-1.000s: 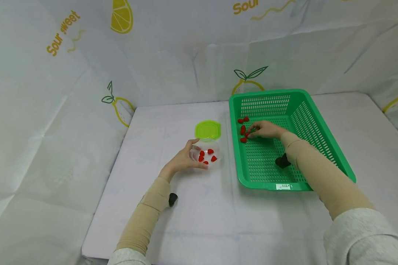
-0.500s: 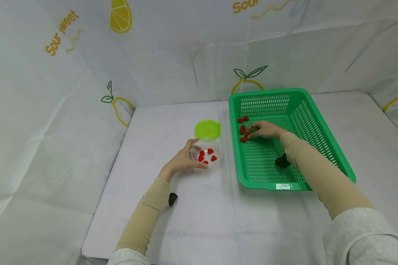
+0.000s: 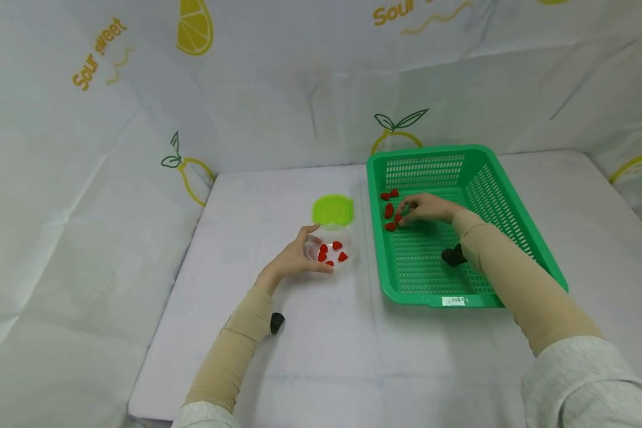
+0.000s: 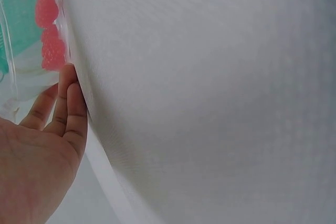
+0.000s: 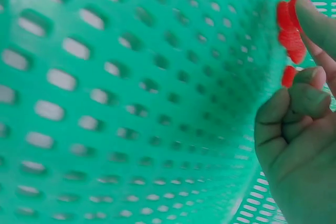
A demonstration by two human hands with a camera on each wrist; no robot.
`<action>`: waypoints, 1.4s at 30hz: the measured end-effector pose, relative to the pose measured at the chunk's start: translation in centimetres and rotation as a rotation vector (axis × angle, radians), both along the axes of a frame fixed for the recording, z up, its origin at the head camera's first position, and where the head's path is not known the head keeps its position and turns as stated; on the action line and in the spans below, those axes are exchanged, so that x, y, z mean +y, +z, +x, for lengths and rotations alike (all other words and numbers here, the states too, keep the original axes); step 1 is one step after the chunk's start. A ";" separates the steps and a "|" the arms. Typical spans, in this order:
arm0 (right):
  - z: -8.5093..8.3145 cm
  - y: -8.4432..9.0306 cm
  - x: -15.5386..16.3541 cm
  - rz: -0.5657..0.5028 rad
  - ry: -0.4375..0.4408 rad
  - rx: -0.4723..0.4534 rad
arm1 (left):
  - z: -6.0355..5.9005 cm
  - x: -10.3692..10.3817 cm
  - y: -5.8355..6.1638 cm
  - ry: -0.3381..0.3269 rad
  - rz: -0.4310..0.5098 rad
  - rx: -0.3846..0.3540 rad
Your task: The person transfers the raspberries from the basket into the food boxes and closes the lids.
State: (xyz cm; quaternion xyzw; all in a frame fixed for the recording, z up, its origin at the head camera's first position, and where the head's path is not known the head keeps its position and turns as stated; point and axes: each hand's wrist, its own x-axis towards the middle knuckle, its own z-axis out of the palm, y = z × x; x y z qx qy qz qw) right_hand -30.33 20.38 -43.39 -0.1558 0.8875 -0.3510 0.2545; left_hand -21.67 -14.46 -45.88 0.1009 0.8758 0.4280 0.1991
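Note:
My left hand [image 3: 293, 258] grips a small clear plastic tub [image 3: 349, 238] on the table, thumb and fingers spread round its near side. Several red raspberries [image 3: 337, 245] lie in it, and some of these raspberries [image 4: 47, 11] show through its wall in the left wrist view. Inside the green basket [image 3: 383, 267], my right hand [image 3: 430, 208] pinches one raspberry [image 3: 398, 219] between thumb and finger. More raspberries [image 3: 389, 211] lie beside it along the basket's left wall. In the right wrist view, the right hand [image 5: 302, 135] has its other fingers curled in.
A bright green lid [image 3: 333, 210] lies flat just behind the tub. The basket's raised walls stand to the tub's right, with a white label [image 3: 453, 301] on the front rim. A white cloth wall printed with lemons rises behind the table [image 3: 321, 356].
The raspberry in my right fingers has drawn slightly away from its neighbour. My left hand stays on the tub; the head view has shifted a little.

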 end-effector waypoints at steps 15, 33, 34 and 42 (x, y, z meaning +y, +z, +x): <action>0.4 3.3 -0.8 -0.099 -0.043 0.007 | 0.4 -0.4 0.0 -0.001 0.003 -0.007; 1.0 8.2 -4.3 -0.224 0.030 0.063 | 0.1 -0.4 -0.2 -0.001 0.012 0.003; 1.1 8.4 -4.6 -0.232 0.036 0.058 | 0.1 -0.3 -0.2 -0.001 0.013 0.002; 1.8 9.1 -7.2 -0.303 0.055 0.061 | 0.0 -0.1 -0.1 -0.001 0.012 -0.001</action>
